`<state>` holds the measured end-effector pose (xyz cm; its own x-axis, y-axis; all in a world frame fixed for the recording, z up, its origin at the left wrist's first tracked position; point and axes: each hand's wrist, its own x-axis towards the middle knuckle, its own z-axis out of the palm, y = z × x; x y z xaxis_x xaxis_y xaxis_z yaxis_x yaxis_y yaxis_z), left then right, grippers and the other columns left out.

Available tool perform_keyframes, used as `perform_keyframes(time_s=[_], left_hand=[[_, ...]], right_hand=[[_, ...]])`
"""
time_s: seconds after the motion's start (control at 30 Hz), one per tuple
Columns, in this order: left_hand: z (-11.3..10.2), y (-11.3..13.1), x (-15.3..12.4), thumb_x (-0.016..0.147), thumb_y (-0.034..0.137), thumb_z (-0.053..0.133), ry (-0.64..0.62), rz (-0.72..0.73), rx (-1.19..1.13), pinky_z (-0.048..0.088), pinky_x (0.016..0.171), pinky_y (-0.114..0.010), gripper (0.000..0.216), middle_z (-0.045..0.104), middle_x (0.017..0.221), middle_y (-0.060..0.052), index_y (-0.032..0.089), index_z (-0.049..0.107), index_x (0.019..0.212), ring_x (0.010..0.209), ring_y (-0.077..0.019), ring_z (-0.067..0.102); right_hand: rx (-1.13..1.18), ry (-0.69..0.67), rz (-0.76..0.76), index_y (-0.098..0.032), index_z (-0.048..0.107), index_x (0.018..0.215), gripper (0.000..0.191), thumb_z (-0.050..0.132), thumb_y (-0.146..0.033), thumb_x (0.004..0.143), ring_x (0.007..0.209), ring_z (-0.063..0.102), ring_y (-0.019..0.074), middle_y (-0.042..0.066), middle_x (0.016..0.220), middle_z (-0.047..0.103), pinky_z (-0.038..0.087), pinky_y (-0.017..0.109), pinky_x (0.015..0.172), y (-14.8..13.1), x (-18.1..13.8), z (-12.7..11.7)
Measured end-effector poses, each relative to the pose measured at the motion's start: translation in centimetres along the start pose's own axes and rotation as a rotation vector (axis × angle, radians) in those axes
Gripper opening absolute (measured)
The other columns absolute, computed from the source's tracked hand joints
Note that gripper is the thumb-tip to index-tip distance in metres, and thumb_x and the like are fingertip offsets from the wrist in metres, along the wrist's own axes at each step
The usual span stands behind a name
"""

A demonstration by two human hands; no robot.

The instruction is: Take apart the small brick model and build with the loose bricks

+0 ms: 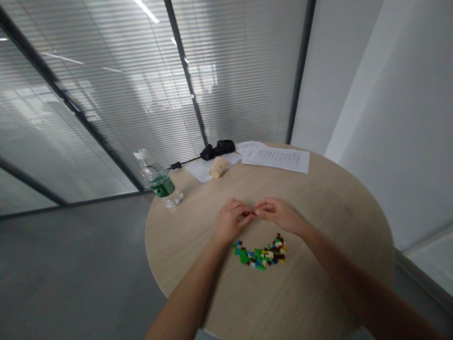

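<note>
My left hand (230,221) and my right hand (279,215) meet fingertip to fingertip over the round wooden table (329,222). Both pinch a small red piece (249,214) between them; it is too small to make out in detail. Just in front of my hands lies a curved pile of small building bricks (262,253) in green, blue, yellow, white and dark red. Neither hand touches the pile.
A plastic water bottle (158,179) with a green label stands at the table's left edge. A tipped paper cup (218,166), a black bundle with a cable (216,149) and printed sheets (279,158) lie at the far side. Glass partitions with blinds stand behind.
</note>
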<state>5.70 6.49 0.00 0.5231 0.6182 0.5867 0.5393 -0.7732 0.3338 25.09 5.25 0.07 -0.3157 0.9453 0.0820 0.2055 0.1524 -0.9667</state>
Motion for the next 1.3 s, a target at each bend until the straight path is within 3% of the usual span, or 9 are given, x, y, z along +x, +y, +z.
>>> perform_keyframes(time_s=[0.1, 0.2, 0.5, 0.87, 1.3], left_hand=[[0.2, -0.7, 0.1, 0.083, 0.028, 0.061, 0.02, -0.136, 0.111, 0.042, 0.072, -0.027, 0.013, 0.063, 0.079, -0.004, 0.019, 0.07, 0.085, 0.081, -0.0163, 0.051], [0.4, -1.4, 0.0, 0.082, 0.027, 0.062, -0.032, -0.226, 0.2, 0.042, 0.071, -0.027, 0.012, 0.062, 0.08, -0.004, 0.021, 0.071, 0.087, 0.082, -0.0171, 0.05], [0.4, -1.5, -0.3, 0.083, 0.029, 0.061, -0.108, -0.26, 0.259, 0.042, 0.07, -0.028, 0.016, 0.061, 0.082, -0.003, 0.025, 0.071, 0.094, 0.083, -0.0174, 0.05], [0.2, -1.1, -0.2, 0.084, 0.031, 0.06, -0.121, -0.257, 0.247, 0.042, 0.071, -0.028, 0.017, 0.061, 0.083, -0.003, 0.027, 0.071, 0.095, 0.084, -0.018, 0.05], [0.2, -1.5, -0.4, 0.083, 0.03, 0.061, -0.148, -0.259, 0.217, 0.042, 0.072, -0.029, 0.016, 0.068, 0.086, -0.002, 0.024, 0.07, 0.094, 0.084, -0.0185, 0.052]], right_hand=[[-0.174, 0.028, -0.027, -0.016, 0.062, 0.086, 0.02, 0.061, -0.032, 0.075, 0.075, 0.062, 0.0155, 0.005, 0.082, 0.068, 0.047, 0.028, 0.071, 0.2, -0.1, -0.7], [-0.315, -0.049, -0.024, -0.015, 0.065, 0.081, 0.017, 0.059, -0.03, 0.075, 0.071, 0.06, 0.0152, 0.005, 0.076, 0.067, 0.046, 0.027, 0.067, 0.2, -0.4, -1.5], [-0.444, -0.375, 0.103, -0.015, 0.067, 0.075, 0.012, 0.061, -0.015, 0.064, 0.055, 0.054, 0.0118, 0.0, 0.06, 0.061, 0.039, 0.021, 0.051, -0.2, -1.2, -3.3], [-0.51, -0.457, 0.132, -0.016, 0.072, 0.077, 0.024, 0.055, -0.01, 0.06, 0.054, 0.054, 0.012, 0.0, 0.059, 0.063, 0.038, 0.02, 0.048, 0.7, -1.3, -4.0], [-0.517, -0.435, 0.12, -0.015, 0.07, 0.07, 0.012, 0.059, -0.016, 0.065, 0.054, 0.053, 0.0124, 0.001, 0.059, 0.063, 0.038, 0.021, 0.05, 0.7, -1.1, -4.2]])
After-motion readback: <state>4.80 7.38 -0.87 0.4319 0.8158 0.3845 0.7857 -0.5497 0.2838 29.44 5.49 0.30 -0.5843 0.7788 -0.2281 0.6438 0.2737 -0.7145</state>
